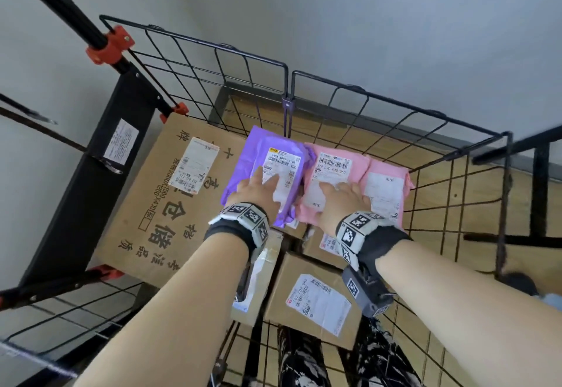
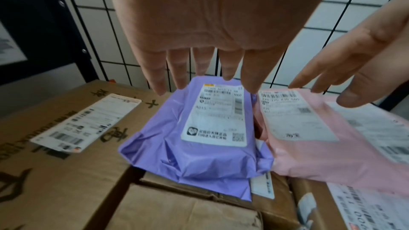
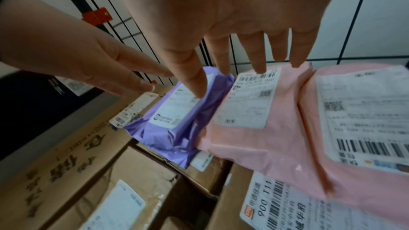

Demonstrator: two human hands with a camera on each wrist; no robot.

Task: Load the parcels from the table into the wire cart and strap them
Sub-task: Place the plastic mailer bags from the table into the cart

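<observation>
While both hands hovered flat with fingers straight, the left hand [image 1: 255, 193] over the purple mailer [image 1: 243, 179] and the right hand [image 1: 342, 199] over the pink mailer [image 1: 359, 170], loading into the wire cart [image 1: 395, 106] looked finished; strapping likely came next.

A parcel-handling or storeroom space: a black wire cart [image 1: 349, 113] stands on wood-look flooring [image 1: 474, 192] against a plain pale wall [image 1: 365, 21], packed with labelled cardboard boxes [image 1: 143, 204] and plastic mailer bags [image 1: 273, 155].

Mailers [image 1: 275, 173] atop boxes [image 1: 313, 298] in cart [image 1: 425, 149]
</observation>
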